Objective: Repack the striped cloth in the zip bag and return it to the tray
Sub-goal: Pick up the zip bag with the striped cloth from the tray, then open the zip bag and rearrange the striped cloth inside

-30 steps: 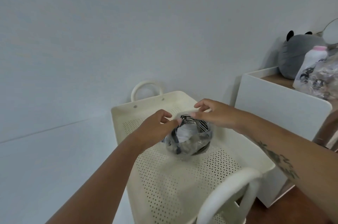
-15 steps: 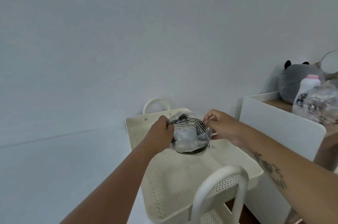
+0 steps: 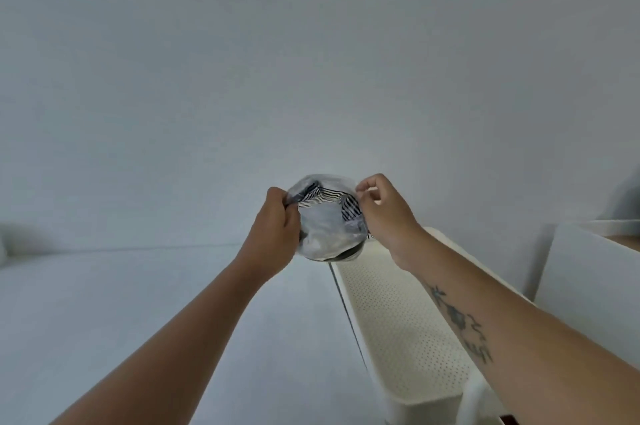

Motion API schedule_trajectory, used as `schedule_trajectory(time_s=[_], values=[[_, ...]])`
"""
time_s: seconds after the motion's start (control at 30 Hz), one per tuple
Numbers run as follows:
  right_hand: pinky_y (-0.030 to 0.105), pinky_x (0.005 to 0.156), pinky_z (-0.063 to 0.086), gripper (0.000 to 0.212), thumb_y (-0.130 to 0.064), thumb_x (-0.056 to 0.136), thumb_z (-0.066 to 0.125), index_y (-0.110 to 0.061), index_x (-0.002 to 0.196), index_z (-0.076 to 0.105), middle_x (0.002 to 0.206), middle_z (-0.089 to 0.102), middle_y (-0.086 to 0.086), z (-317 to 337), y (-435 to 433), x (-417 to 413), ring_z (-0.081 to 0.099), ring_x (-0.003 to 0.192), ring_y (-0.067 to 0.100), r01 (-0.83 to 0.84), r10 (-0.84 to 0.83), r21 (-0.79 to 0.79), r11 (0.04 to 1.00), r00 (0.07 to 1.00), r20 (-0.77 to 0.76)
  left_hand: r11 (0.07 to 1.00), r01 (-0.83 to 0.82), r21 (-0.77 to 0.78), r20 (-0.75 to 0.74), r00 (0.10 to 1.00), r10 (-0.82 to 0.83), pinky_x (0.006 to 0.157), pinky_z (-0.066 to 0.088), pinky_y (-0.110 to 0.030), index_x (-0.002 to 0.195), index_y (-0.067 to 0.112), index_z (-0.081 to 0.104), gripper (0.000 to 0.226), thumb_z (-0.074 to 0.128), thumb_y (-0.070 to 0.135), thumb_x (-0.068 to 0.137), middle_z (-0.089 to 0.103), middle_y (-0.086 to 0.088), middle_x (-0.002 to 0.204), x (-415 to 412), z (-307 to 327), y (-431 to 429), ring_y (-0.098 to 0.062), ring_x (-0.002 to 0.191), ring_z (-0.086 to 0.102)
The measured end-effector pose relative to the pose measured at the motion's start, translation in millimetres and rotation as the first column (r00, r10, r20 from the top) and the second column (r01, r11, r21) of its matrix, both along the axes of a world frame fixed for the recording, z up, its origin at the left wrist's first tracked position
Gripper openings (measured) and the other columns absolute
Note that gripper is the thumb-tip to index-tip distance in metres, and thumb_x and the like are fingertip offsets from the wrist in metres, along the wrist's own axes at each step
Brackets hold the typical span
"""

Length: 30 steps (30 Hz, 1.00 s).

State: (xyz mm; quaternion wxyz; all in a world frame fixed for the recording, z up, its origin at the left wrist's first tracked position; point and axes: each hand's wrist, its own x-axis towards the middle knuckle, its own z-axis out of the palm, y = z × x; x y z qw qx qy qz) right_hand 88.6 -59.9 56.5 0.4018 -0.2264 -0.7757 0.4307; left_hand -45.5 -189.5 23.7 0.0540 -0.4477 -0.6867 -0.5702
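While lifted above the tray (image 3: 398,320), striped cloth (image 3: 325,197) already inside zip bag (image 3: 325,234); left hand (image 3: 277,227) and right hand (image 3: 384,213) pinched on its mouth; sealing and returning remained

Cloth (image 3: 327,198) black-and-white striped, inside clear zip bag (image 3: 323,237). Tray (image 3: 398,313) cream, dotted with small holes. Wall (image 3: 311,60) pale grey-blue. Forearm tattoo (image 3: 464,324) dark.

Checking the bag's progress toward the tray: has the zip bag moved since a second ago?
Yes. The zip bag was low over the tray floor; now both hands hold it higher, past the tray's far left corner.
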Motion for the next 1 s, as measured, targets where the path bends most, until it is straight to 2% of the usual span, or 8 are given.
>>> schedule_trajectory(time_s=[0.13,0.3,0.43,0.57,0.67,0.83,0.9,1.0], values=[[0.021,0.063,0.043,0.019,-0.041,0.092,0.053,-0.031,0.109,0.052,0.113,0.060,0.002,-27.1,-34.7,-50.8,0.062,0.081,0.010,-0.054,0.042,-0.143,0.988,0.996,-0.085,0.991,-0.126,0.051,0.120,0.986,0.119,0.039,0.036,-0.012,0.081,0.022,0.036,0.018,0.031,0.017,0.098,0.048,0.000,0.071,-28.3,-21.9,-43.0,0.002,0.046,0.046],[0.040,0.094,0.049,0.052,-0.058,0.086,0.054,-0.029,0.129,0.047,0.116,0.059,-0.002,-77.4,-63.8,-92.4,0.058,0.106,0.016,-0.111,0.138,-0.397,0.911,0.990,0.040,0.971,-0.240,-0.021,0.195,0.951,0.240,0.041,0.035,-0.014,0.083,0.022,0.036,0.019,0.031,0.023,0.101,0.046,0.001,0.071,-57.1,-59.0,-82.8,-0.009,0.055,0.040],[0.042,0.094,0.052,0.044,-0.049,0.090,0.056,-0.017,0.120,0.060,0.109,0.066,0.001,-110.2,-84.4,-110.3,0.063,0.101,0.018,-0.139,0.151,-0.404,0.904,0.989,-0.003,0.971,-0.228,-0.068,0.266,0.934,0.237,0.051,0.039,-0.019,0.088,0.019,0.041,0.015,0.037,0.026,0.100,0.050,-0.001,0.075,-68.7,-84.3,-101.5,-0.010,0.059,0.046],[0.049,0.097,0.050,0.035,-0.042,0.091,0.059,-0.015,0.111,0.065,0.105,0.071,0.009,-134.2,-92.7,-119.7,0.066,0.101,0.024,-0.155,0.143,-0.463,0.872,0.988,-0.061,0.998,-0.064,-0.017,0.477,0.876,0.064,0.074,0.056,-0.036,0.100,0.017,0.056,0.014,0.048,0.028,0.097,0.059,-0.002,0.079,-78.2,-104.5,-121.9,-0.009,0.069,0.060],[0.050,0.099,0.049,0.032,-0.044,0.091,0.058,-0.020,0.111,0.064,0.105,0.072,0.008,-151.0,-95.7,-125.6,0.066,0.102,0.024,-0.164,0.146,-0.498,0.852,0.986,-0.075,0.992,0.068,0.106,0.627,0.769,-0.120,0.085,0.056,-0.045,0.107,0.013,0.066,0.026,0.044,0.025,0.100,0.065,-0.006,0.086,-86.0,-116.8,-136.5,-0.020,0.080,0.064],[0.050,0.103,0.045,0.039,-0.063,0.080,0.056,-0.036,0.108,0.061,0.112,0.070,0.005,-168.8,-99.3,-134.6,0.064,0.109,0.022,-0.231,0.176,-0.539,0.810,0.973,-0.151,0.978,0.067,0.199,0.693,0.696,-0.189,0.094,0.051,-0.043,0.118,0.010,0.065,0.027,0.048,0.020,0.099,0.069,-0.017,0.109,-96.1,-128.9,-140.1,-0.026,0.096,0.066],[0.049,0.104,0.044,0.048,-0.074,0.069,0.053,-0.041,0.103,0.062,0.113,0.070,-0.001,-171.4,-96.4,-137.5,0.062,0.112,0.019,-0.251,0.192,-0.551,0.796,0.968,-0.163,0.976,0.068,0.207,0.682,0.705,-0.194,0.097,0.050,-0.046,0.118,0.008,0.064,0.027,0.049,0.020,0.099,0.065,-0.023,0.106,-99.5,-130.9,-139.2,-0.029,0.096,0.063],[0.051,0.104,0.044,0.039,-0.068,0.072,0.056,-0.042,0.100,0.062,0.107,0.071,0.003,-176.2,-89.5,-140.4,0.063,0.110,0.022,-0.277,0.224,-0.554,0.785,0.961,-0.163,0.978,0.048,0.201,0.675,0.717,-0.174,0.091,0.052,-0.045,0.113,0.006,0.063,0.024,0.052,0.019,0.096,0.061,-0.020,0.096,-102.2,-136.4,-136.3,-0.026,0.086,0.061]])
